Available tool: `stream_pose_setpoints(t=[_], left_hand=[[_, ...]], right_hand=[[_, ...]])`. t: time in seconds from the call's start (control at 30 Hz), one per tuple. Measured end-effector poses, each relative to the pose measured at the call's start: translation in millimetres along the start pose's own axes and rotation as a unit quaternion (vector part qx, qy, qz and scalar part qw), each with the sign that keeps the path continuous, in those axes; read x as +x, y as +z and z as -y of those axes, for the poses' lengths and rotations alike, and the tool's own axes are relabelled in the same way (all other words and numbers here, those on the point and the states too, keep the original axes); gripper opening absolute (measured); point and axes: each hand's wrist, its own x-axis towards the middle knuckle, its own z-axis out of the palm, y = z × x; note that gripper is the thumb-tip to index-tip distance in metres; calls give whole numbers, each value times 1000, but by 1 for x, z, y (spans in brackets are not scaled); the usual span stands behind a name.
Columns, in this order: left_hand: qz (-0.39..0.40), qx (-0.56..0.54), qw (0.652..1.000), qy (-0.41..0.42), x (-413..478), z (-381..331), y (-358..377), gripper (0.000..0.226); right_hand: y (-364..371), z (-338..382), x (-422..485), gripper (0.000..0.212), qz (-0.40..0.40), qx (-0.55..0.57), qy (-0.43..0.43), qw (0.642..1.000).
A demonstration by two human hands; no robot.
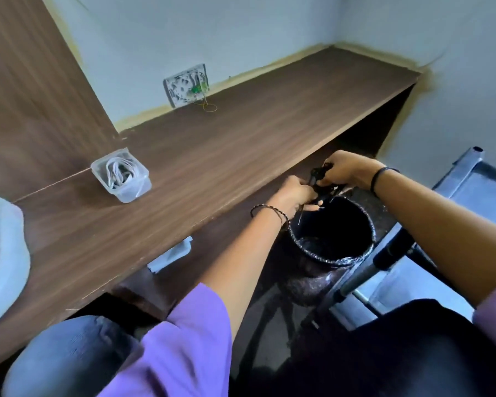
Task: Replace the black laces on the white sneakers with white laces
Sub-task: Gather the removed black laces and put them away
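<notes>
Laces first. In the head view the black laces [320, 174] sit bunched in a small tangle at about 2 o'clock from the frame centre. They are held between both hands directly above the mouth of the bin [336, 260]. My left hand [291, 193] has its fingers [308, 207] curled round the lower part of the tangle, with a stiff lace tip dangling towards the liner. My right hand [345, 170] pinches the upper part.

I judge the step in hand to be dropping the old laces into the bin. To do it well I would keep the bundle centred over the opening and lower it a little. Both hands should let go together, so no loose end drapes over the rim or slides to the floor. After that the reach goes out to 9 o'clock, where the white laces [119, 171] lie coiled in a clear container [133, 193] on the wooden surface [226, 150].

Counted:
- one tangle of black laces, though I cannot tell how many strands it holds
- one bin
- one container of white laces
- one white sneaker [3, 247], at the far 9 o'clock edge, with no second one in view
- one wall socket [185, 84], at 11 o'clock
- two hands, with a band on each wrist
</notes>
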Motion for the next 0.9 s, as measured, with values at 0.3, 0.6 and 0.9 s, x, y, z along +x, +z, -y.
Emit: stream_pose_setpoints(t=[0.3,0.6,0.9], left_hand=[[51,10,998,-37,49,17,40,31],[46,13,997,-63,51,36,41,19],[42,36,998,-24,26,31,9,32]], right_hand=[[-1,-8,8,7,9,-117,31,993],[4,-3,8,23,5,-166,2,986],[13,9,-7,9,20,-125,-28,992]])
